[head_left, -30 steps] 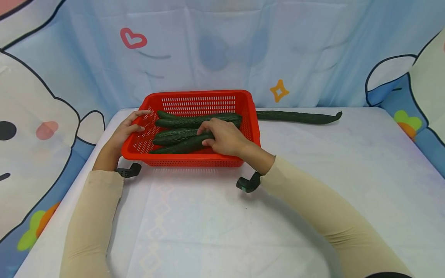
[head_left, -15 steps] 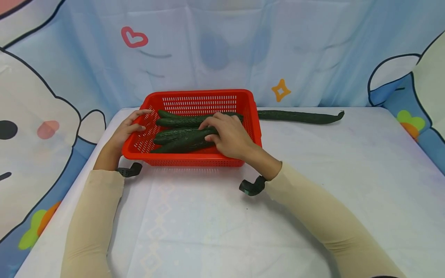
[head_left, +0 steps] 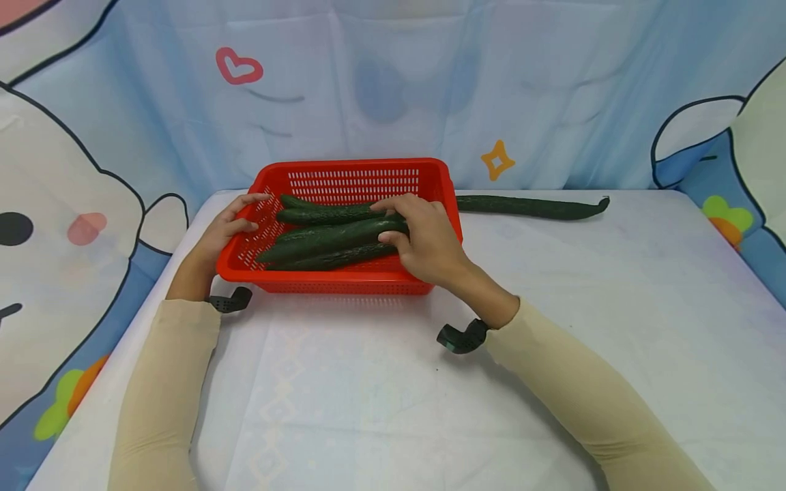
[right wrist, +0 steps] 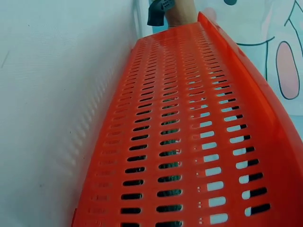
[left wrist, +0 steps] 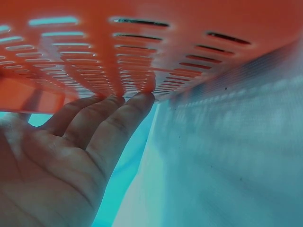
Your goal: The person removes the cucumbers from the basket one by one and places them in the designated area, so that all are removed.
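Observation:
A red slotted plastic basket (head_left: 344,278) sits toward the back of the table with several long dark green cucumbers (head_left: 325,215) in it. My right hand (head_left: 430,242) reaches in over the front right side and grips the right end of one cucumber (head_left: 331,239), thumb toward me and fingers over the far side. This cucumber lies slantwise across the others. My left hand (head_left: 217,232) holds the basket's left rim. In the left wrist view its fingers (left wrist: 118,123) stretch up against the slotted outer wall. From the right wrist, the basket's front wall (right wrist: 189,132) hides my right hand.
Behind the basket's right side, another long cucumber (head_left: 534,206) with a curled tip lies on the white tablecloth (head_left: 368,409). A blue printed curtain (head_left: 399,82) hangs along the table's back edge. Black wrist cameras (head_left: 230,300) sit on both wrists.
My right hand has moved to the right, bringing its cucumber up and across the others, so its right end shows higher. The left hand stays at the rim.

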`<state>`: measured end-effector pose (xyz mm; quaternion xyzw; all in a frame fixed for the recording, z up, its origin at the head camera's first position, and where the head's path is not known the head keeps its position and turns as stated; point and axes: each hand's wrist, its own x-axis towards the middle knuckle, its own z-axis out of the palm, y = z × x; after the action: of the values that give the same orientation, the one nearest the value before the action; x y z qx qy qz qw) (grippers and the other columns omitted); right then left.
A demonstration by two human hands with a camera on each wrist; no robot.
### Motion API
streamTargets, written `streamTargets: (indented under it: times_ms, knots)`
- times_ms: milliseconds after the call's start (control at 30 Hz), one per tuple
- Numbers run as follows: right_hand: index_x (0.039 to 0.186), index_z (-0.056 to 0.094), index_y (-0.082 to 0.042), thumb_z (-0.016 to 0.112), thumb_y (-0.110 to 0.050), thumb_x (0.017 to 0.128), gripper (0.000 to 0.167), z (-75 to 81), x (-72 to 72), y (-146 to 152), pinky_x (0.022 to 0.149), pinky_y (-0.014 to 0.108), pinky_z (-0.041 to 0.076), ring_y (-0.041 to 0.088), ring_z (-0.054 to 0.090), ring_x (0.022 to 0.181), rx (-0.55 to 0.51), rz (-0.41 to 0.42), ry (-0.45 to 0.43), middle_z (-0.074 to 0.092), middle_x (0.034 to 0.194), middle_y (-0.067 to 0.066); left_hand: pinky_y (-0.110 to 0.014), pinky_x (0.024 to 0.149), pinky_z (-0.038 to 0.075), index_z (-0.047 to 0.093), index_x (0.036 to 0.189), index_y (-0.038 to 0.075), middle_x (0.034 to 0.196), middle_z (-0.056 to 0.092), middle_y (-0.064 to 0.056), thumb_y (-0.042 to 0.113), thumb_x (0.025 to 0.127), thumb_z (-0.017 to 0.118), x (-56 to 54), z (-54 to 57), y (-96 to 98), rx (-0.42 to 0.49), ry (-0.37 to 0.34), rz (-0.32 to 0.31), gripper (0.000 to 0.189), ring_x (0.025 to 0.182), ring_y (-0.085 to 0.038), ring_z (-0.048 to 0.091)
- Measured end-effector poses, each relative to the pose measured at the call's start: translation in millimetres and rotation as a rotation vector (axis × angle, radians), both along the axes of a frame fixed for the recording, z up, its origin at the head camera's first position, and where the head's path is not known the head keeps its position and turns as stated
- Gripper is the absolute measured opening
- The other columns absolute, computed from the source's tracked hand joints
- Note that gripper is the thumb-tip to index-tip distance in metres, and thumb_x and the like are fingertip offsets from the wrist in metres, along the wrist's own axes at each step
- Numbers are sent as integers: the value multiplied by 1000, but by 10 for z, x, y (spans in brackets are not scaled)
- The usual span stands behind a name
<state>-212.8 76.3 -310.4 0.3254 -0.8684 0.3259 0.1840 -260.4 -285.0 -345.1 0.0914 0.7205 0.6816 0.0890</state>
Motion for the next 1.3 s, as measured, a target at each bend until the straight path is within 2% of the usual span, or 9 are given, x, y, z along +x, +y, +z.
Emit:
streamTargets:
  times_ms: [100,200,333,533,667,800,900,1067,1300]
  knots:
    - [119,65,-12,72,-15,88,32,-8,20,53,97,48,40,19,59,98,-20,-11,-4,65,112,5,-25,77,60,44,143,23,145,36,-16,0,96,44,4,8,17,-11,1,7,53,109,-19,59]
    - [117,67,-12,72,-14,88,30,-26,46,89,100,50,39,20,61,99,-30,-19,-8,65,112,5,-26,78,60,44,143,23,144,37,-14,0,97,43,15,16,19,11,-1,-12,51,110,-20,58]
    - [116,67,-12,73,-13,87,30,-44,68,106,99,51,39,21,61,100,-48,-26,10,66,110,5,-27,79,61,45,141,22,142,38,-12,-1,97,43,28,13,9,49,-5,-33,50,110,-21,59]
    - [117,67,-10,72,-12,88,29,-28,92,149,99,53,40,22,60,101,-90,-18,30,66,111,8,-26,78,60,45,141,26,144,38,-11,0,96,45,34,7,2,7,3,-10,52,111,-19,59]
    - [116,67,-9,72,-9,87,30,19,86,235,95,51,40,22,59,95,-102,5,49,65,108,10,-27,77,61,44,141,26,146,36,-12,1,97,46,40,20,7,12,-16,-3,52,112,-20,59]
    - [115,67,-7,73,-5,85,31,95,33,402,73,37,41,20,55,86,-118,23,79,66,107,11,-27,79,60,44,142,27,146,36,-11,2,97,47,48,15,14,9,-24,3,52,113,-21,58]
    - [114,68,-4,73,-4,84,30,169,-26,551,64,29,38,20,54,87,-138,15,79,66,106,12,-27,80,60,44,141,27,146,36,-9,2,97,46,54,23,12,18,-29,-1,51,115,-21,56]
    - [114,66,-3,71,-5,86,29,297,-100,824,76,24,46,23,60,95,-132,-58,42,66,109,13,-28,80,60,44,140,24,145,36,-10,0,97,45,56,19,0,52,-30,-21,50,115,-22,56]
    - [118,65,-4,71,-4,87,32,445,-178,1277,88,14,42,26,58,109,-121,-150,28,63,117,13,-28,81,60,46,140,26,147,36,-10,1,96,45,54,14,-7,40,-30,-16,51,114,-21,56]
